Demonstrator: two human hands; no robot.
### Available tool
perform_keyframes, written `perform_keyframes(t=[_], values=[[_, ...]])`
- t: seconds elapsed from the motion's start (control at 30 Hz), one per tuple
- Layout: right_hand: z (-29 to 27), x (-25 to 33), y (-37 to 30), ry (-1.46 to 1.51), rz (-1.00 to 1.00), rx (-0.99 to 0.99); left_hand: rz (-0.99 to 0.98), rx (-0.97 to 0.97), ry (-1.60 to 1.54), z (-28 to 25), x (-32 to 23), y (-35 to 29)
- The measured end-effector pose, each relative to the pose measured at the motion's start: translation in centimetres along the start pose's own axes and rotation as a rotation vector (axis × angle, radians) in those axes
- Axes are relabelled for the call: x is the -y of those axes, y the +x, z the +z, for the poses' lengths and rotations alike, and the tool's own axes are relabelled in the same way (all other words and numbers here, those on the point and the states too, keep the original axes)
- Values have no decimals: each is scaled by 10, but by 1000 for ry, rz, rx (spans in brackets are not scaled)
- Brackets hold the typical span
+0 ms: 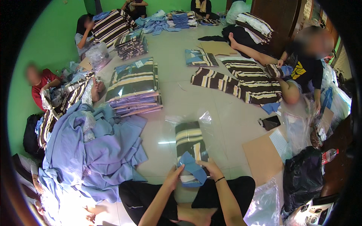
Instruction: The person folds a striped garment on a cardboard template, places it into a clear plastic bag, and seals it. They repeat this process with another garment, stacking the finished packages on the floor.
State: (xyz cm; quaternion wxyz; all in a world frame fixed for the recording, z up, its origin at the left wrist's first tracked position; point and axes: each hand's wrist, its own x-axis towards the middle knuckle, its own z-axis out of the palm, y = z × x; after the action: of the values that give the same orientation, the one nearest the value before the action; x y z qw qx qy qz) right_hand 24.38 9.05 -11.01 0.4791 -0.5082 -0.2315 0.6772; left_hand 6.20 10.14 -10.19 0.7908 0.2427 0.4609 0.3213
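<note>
On the floor before my crossed legs lies a folded striped shirt (189, 137), dark brown with cream bands and a blue collar. Its far part is inside a clear plastic bag (205, 117), whose open-looking corners stick out beyond it. My left hand (174, 177) grips the left side of the collar end, thumb on top. On the opposite side my right hand (212, 169), with a dark band at the wrist, holds the same end. The fingers under the shirt are hidden.
At the left spreads a heap of blue cloth (94, 150); behind it stands a stack of bagged shirts (132, 84). Cardboard (264, 154), a phone (270, 122) and a black plastic bag (303, 179) lie right. A co-worker (307, 64) handles a striped shirt; others sit farther off.
</note>
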Motion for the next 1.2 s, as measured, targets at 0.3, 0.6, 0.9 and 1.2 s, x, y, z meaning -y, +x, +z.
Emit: perform_keyframes(t=[0.3, 0.6, 0.9, 1.2], values=[[22, 21, 2, -1158, -406, -268, -224, -137, 19, -7, 19, 6], [38, 35, -20, -1366, -373, -399, 102, -176, 30, 15, 39, 37], [38, 36, -14, -1442, -418, -542, 58, -119, -119, 16, 26, 32], [25, 52, -18, -1414, -488, -469, 98, -194, -24, 27, 23, 36]])
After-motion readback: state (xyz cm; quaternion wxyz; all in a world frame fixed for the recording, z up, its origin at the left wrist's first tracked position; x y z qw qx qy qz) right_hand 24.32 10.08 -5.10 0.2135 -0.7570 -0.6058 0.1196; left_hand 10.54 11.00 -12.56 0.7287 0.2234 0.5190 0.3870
